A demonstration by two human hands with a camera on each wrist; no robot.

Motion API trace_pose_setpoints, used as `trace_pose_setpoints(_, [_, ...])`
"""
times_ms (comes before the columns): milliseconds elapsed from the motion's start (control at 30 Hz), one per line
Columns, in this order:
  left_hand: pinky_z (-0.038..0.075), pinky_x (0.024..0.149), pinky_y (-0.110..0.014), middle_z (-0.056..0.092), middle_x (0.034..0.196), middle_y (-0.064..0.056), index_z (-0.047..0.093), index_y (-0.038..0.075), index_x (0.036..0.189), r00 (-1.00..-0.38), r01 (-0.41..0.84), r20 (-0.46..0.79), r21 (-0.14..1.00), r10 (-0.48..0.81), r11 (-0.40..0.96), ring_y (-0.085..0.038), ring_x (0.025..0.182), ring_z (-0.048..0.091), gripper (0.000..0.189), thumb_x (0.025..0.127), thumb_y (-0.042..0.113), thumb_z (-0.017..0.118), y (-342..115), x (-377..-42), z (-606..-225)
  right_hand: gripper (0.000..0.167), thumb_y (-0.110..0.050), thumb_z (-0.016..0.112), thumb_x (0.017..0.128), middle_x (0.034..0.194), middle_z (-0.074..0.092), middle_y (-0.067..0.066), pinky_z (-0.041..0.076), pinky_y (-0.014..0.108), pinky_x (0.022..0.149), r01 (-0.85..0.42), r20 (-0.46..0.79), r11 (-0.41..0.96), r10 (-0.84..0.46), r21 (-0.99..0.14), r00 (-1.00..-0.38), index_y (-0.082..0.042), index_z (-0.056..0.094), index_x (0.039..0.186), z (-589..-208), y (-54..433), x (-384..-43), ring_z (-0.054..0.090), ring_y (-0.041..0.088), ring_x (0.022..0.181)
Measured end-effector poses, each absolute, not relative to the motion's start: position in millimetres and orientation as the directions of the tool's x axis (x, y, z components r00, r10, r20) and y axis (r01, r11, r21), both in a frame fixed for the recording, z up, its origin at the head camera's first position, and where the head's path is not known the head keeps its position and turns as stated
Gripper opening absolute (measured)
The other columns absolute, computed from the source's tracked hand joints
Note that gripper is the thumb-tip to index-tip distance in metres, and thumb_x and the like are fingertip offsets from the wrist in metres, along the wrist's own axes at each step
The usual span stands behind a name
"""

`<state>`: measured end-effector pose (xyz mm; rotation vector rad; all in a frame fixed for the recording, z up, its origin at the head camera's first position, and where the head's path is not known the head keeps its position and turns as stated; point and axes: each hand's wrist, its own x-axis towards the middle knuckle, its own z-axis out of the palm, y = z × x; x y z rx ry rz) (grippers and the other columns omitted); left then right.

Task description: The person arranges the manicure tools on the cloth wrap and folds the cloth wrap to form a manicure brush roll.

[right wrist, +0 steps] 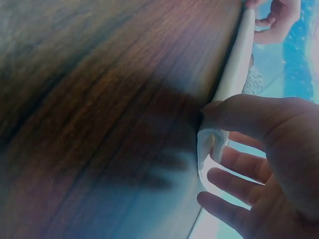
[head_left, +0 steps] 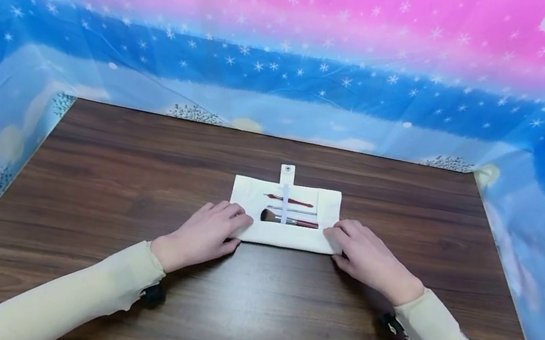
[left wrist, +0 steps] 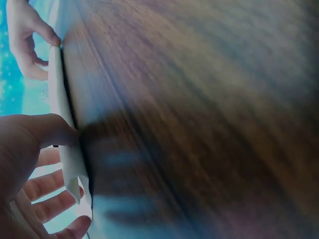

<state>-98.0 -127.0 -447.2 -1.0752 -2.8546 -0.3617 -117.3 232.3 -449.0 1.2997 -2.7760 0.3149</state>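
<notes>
A white fabric roll-up pouch (head_left: 288, 238) lies in the middle of the table, its near edge folded over. In it show a soft-headed brush (head_left: 304, 223), a thin pale stick (head_left: 302, 212) and a slim red-handled tool (head_left: 294, 202), crossed by a translucent strap (head_left: 285, 204). My left hand (head_left: 204, 232) pinches the left end of the fold, thumb on the near side and fingers beyond. Likewise, my right hand (head_left: 372, 257) pinches the right end. Both wrist views show the fold's edge (left wrist: 74, 162) curled open at its end, between thumb and fingers (right wrist: 239, 162).
A tab with a metal snap (head_left: 287, 174) sticks out from the pouch's far side. Dark wood grain covers the table (head_left: 144, 153). Patterned pink and blue cloth (head_left: 289, 76) hangs along its back and sides.
</notes>
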Motion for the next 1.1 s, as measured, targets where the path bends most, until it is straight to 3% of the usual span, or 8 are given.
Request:
trace_pose_setpoints(233, [0.05,0.083,-0.051,0.067,0.116,-0.008,0.066,0.014,0.126,-0.752,0.659,0.15,0.207,0.642,0.723,-0.031,0.105,0.062,0.039,0.088,0.007,0.07,-126,-100,-448,0.04,0.002,0.077,0.082,0.105,0.064,0.008,0.052,0.044,0.082,-0.785,0.141,0.609,-0.772,-0.117,-0.62,-0.005,0.062,0.118,-448,231,-121,0.061,0.026,0.094])
trace_pose_setpoints(467, [0.05,0.09,-0.051,0.072,0.117,-0.008,0.068,0.009,0.126,-0.773,0.629,0.163,0.312,0.612,0.712,-0.028,0.104,0.066,0.037,0.09,0.011,0.067,-129,-99,-445,0.033,-0.003,0.069,0.091,0.11,0.067,0.004,0.05,0.043,0.086,-0.664,0.03,0.665,-0.698,-0.341,-0.715,-0.005,0.064,0.124,-438,239,-119,0.06,0.019,0.095])
trace_pose_setpoints(567, [0.052,0.091,-0.051,0.073,0.117,-0.008,0.068,0.007,0.126,-0.791,0.598,0.163,0.408,0.59,0.69,-0.021,0.086,0.066,0.035,0.091,0.01,0.065,-132,-97,-443,0.031,-0.008,0.065,0.096,0.119,0.068,0.004,0.051,0.043,0.089,-0.583,-0.018,0.683,-0.656,-0.441,-0.755,-0.008,0.062,0.127,-435,243,-119,0.062,0.017,0.103])
trace_pose_setpoints(667, [0.052,0.086,-0.045,0.071,0.119,-0.007,0.067,0.008,0.127,-0.814,0.545,0.135,0.514,0.565,0.662,-0.012,0.065,0.051,0.033,0.095,0.01,0.062,-135,-96,-441,0.031,-0.012,0.061,0.1,0.126,0.068,0.005,0.051,0.041,0.086,-0.529,-0.03,0.674,-0.631,-0.515,-0.775,-0.01,0.06,0.131,-434,247,-118,0.062,0.014,0.094])
trace_pose_setpoints(700, [0.052,0.085,-0.043,0.071,0.12,-0.007,0.066,0.009,0.128,-0.821,0.526,0.125,0.544,0.557,0.654,-0.011,0.064,0.047,0.032,0.097,0.01,0.06,-135,-96,-440,0.031,-0.013,0.06,0.101,0.127,0.068,0.005,0.05,0.04,0.085,-0.513,-0.03,0.672,-0.622,-0.534,-0.782,-0.011,0.059,0.132,-435,247,-118,0.061,0.013,0.088])
trace_pose_setpoints(833, [0.049,0.082,-0.038,0.068,0.122,-0.006,0.065,0.01,0.13,-0.848,0.462,0.095,0.615,0.521,0.639,-0.011,0.071,0.05,0.03,0.1,0.011,0.056,-135,-98,-439,0.034,-0.017,0.057,0.103,0.13,0.067,0.007,0.048,0.039,0.082,-0.442,-0.047,0.68,-0.572,-0.585,-0.819,-0.012,0.056,0.136,-439,247,-122,0.058,0.011,0.08])
trace_pose_setpoints(1067, [0.049,0.081,-0.04,0.065,0.116,-0.007,0.064,0.01,0.129,-0.891,0.391,0.087,0.647,0.446,0.654,-0.02,0.086,0.056,0.029,0.101,0.011,0.054,-132,-110,-442,0.035,-0.017,0.052,0.104,0.1,0.067,0.006,0.046,0.037,0.074,-0.304,-0.095,0.695,-0.472,-0.651,-0.877,-0.01,0.054,0.137,-440,240,-133,0.058,0.019,0.08])
trace_pose_setpoints(1100, [0.049,0.081,-0.04,0.065,0.116,-0.007,0.064,0.01,0.129,-0.893,0.383,0.081,0.652,0.442,0.655,-0.021,0.088,0.057,0.029,0.102,0.011,0.054,-131,-112,-442,0.034,-0.017,0.051,0.104,0.103,0.067,0.006,0.047,0.037,0.075,-0.299,-0.097,0.699,-0.466,-0.65,-0.879,-0.01,0.054,0.137,-440,239,-135,0.058,0.019,0.082])
